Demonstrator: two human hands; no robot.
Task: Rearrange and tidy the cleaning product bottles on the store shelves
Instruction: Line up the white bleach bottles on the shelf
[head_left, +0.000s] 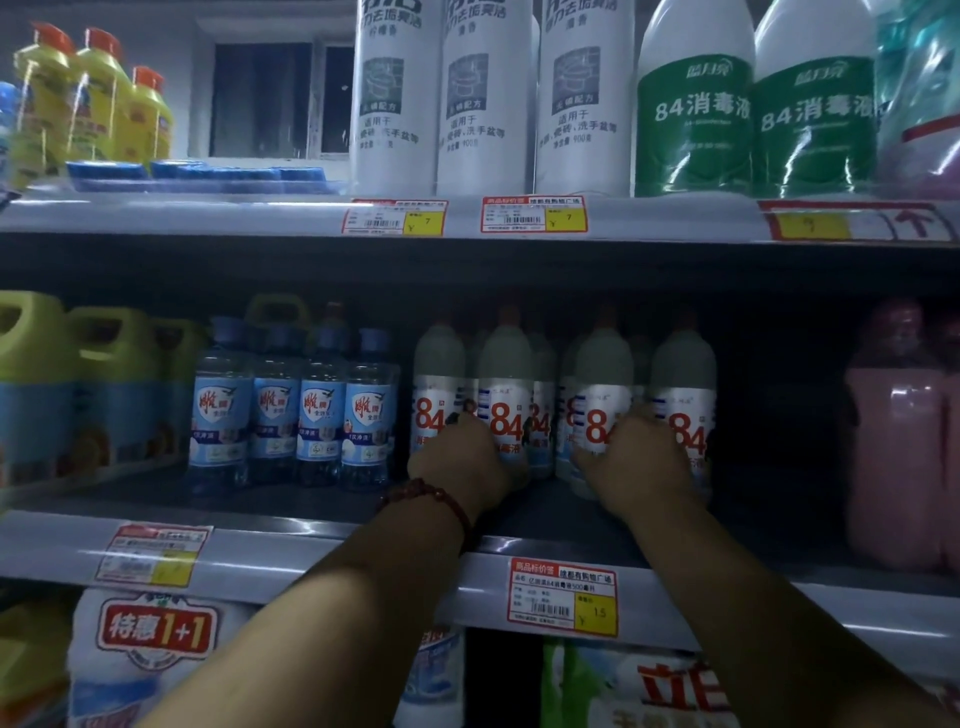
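Several white "84" disinfectant bottles with grey tops stand in a row on the middle shelf (332, 540). My left hand (462, 462), with a red bead bracelet at the wrist, grips the lower part of the second bottle from the left (506, 395). My right hand (641, 465) curls around the base of the third front bottle (602, 395), beside the rightmost one (683, 400). The leftmost bottle (436, 384) stands just left of my left hand. More of these bottles stand behind, partly hidden.
Blue clear bottles (291, 410) and yellow-green jugs (78, 384) stand to the left, pink bottles (893, 431) to the right across a dark gap. The upper shelf holds tall white bottles (483, 98), green-labelled bottles (696, 104) and yellow bottles (98, 98). Price tags hang on shelf edges.
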